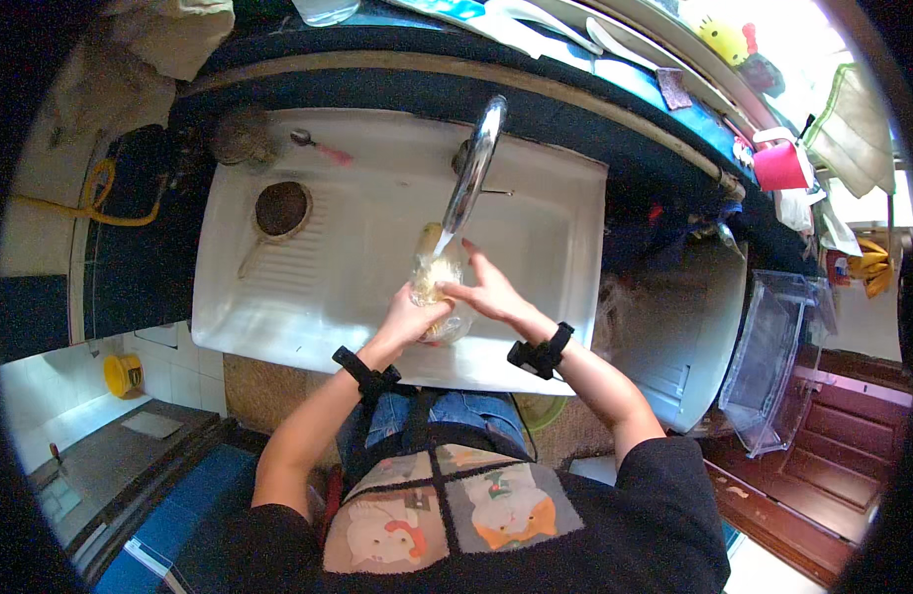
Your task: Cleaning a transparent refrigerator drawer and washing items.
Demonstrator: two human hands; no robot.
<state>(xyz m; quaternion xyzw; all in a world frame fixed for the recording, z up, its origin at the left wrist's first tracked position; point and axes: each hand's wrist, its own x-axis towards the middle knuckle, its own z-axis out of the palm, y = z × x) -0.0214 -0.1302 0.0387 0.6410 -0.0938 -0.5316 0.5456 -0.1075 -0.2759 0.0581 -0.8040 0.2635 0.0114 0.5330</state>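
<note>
My left hand [412, 318] grips a clear, plastic-looking container [429, 286] with pale yellowish contents, low over the white sink [367, 245]. Water falls onto it from the chrome faucet [477, 160], whose spout hangs just above. On the other side my right hand [494, 288] has its fingers spread, and its thumb reaches to the container's side. The exact kind of container is blurred by water and glare. Both wrists wear black straps.
A round, dark-topped utensil with a handle [282, 210] lies on the ribbed left part of the sink. Behind it is a spoon with a pink handle [330, 152]. A pink mug [783, 165] is at the right, above a clear plastic bin [768, 364].
</note>
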